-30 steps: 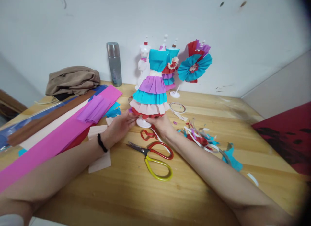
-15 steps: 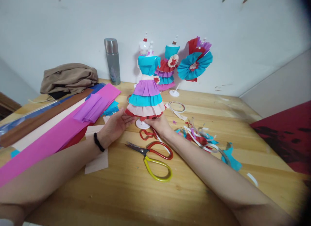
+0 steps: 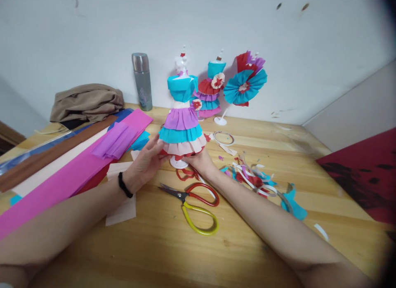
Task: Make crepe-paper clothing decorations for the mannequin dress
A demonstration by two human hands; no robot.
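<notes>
A small white dress form (image 3: 182,75) wears a crepe-paper dress (image 3: 182,119) with a blue top, a flower at the waist and purple, blue, pale pink and red ruffles. Its round white base (image 3: 178,163) shows below the hem. My left hand (image 3: 148,159) is cupped at the skirt's left edge, thumb and fingers apart, fingertips at the hem. Under the hem on the right, my right hand (image 3: 199,161) closes at the stand just above the base; most of its fingers are hidden. Scissors (image 3: 182,196) with one red and one yellow handle lie nearer to me, blades parted.
Behind stand more dress forms in paper dresses, one with a large blue rosette (image 3: 244,88). Folded crepe paper (image 3: 77,164), a brown cloth (image 3: 86,102) and a grey flask (image 3: 142,83) are on the left. Paper scraps (image 3: 255,178) and a ring (image 3: 224,138) lie right.
The dressed form has shifted slightly left and tilts a little. My left hand has moved up against the skirt's edge, thumb raised. The camera view has shifted slightly.
</notes>
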